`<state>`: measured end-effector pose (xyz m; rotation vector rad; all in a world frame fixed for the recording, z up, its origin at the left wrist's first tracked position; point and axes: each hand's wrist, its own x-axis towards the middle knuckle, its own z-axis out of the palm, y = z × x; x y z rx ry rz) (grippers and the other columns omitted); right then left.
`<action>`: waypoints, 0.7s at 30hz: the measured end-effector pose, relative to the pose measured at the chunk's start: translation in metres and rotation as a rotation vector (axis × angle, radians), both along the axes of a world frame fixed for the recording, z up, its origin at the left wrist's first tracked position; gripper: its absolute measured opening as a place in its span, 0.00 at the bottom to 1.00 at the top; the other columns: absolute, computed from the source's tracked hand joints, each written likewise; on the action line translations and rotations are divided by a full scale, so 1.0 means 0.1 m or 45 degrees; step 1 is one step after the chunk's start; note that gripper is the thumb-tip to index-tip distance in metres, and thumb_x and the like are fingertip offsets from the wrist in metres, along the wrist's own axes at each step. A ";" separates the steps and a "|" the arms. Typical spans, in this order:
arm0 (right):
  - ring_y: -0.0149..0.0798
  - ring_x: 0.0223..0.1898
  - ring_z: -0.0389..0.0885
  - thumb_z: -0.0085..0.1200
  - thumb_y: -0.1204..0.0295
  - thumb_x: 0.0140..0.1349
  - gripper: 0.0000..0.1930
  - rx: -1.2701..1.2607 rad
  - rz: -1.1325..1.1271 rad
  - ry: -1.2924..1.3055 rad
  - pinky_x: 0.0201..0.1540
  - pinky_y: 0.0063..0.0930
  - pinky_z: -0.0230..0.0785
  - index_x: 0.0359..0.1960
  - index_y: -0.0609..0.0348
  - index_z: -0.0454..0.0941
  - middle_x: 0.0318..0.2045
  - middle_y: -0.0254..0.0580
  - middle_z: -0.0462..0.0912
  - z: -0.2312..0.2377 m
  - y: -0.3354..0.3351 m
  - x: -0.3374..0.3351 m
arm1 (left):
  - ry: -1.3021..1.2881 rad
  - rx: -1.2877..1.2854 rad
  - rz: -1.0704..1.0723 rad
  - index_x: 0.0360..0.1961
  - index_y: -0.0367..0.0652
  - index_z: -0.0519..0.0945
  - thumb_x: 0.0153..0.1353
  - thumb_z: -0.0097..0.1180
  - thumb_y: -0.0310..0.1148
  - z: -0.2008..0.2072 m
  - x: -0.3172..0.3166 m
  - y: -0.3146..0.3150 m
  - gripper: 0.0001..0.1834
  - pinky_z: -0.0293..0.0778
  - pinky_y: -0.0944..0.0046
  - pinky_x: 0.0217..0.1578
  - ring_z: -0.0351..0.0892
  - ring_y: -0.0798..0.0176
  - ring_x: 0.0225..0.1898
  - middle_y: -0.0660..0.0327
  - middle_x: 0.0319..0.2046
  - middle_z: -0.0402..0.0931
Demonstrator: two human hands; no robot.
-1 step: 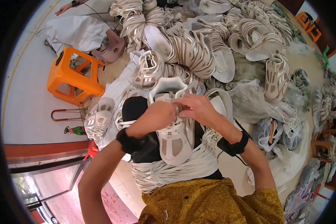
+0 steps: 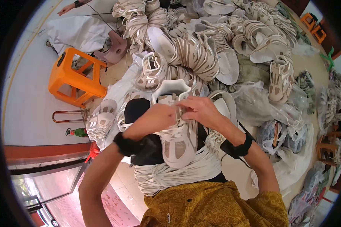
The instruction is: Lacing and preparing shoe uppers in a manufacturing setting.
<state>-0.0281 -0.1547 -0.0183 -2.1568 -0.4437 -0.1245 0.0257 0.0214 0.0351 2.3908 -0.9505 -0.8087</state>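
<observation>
A beige and white shoe upper (image 2: 180,147) lies across my lap, toe toward me and collar away. White lace runs through the lower part of its front. Over the tongue my left hand (image 2: 161,117) is closed, its fingertips mostly hidden behind the hand itself. Thumb and fingers of my right hand (image 2: 201,109) pinch the right eyelet edge, close beside the left hand; any lace end between them is too small to make out. Below the toe, a thick bundle of white shoelaces (image 2: 178,176) stretches over my lap.
Nested stacks of shoe uppers (image 2: 197,55) pile up ahead. An orange stool (image 2: 77,77) and a green bottle (image 2: 78,132) are at left. Clear plastic bags (image 2: 259,102) lie at right. Another person's hand (image 2: 66,9) shows at the far upper left.
My left hand has shifted slightly left and toward me, uncovering a little more of the upper's front. The right hand stays almost in place.
</observation>
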 end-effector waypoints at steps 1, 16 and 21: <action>0.44 0.29 0.74 0.52 0.69 0.42 0.19 0.001 0.016 0.052 0.31 0.34 0.66 0.40 0.49 0.74 0.25 0.41 0.74 0.02 0.00 0.01 | 0.467 -0.058 0.202 0.21 0.38 0.73 0.50 0.49 0.31 0.19 0.01 0.11 0.07 0.62 0.69 0.15 0.67 0.67 0.14 0.62 0.13 0.69; 0.36 0.22 0.74 0.56 0.70 0.43 0.07 0.117 0.066 -0.437 0.22 0.25 0.65 0.26 0.57 0.77 0.22 0.37 0.75 0.63 0.65 -0.09 | 1.105 -1.201 0.637 0.30 0.36 0.72 0.57 0.48 0.34 1.01 -0.32 0.41 0.10 0.66 0.76 0.18 0.69 0.72 0.15 0.64 0.19 0.69; 0.26 0.15 0.70 0.52 0.72 0.48 0.06 0.758 0.042 0.385 0.16 0.17 0.59 0.20 0.62 0.76 0.15 0.35 0.73 0.62 0.30 0.00 | 0.968 -1.494 0.742 0.32 0.33 0.73 0.57 0.45 0.28 0.87 -0.12 0.63 0.08 0.73 0.70 0.33 0.76 0.61 0.37 0.55 0.35 0.73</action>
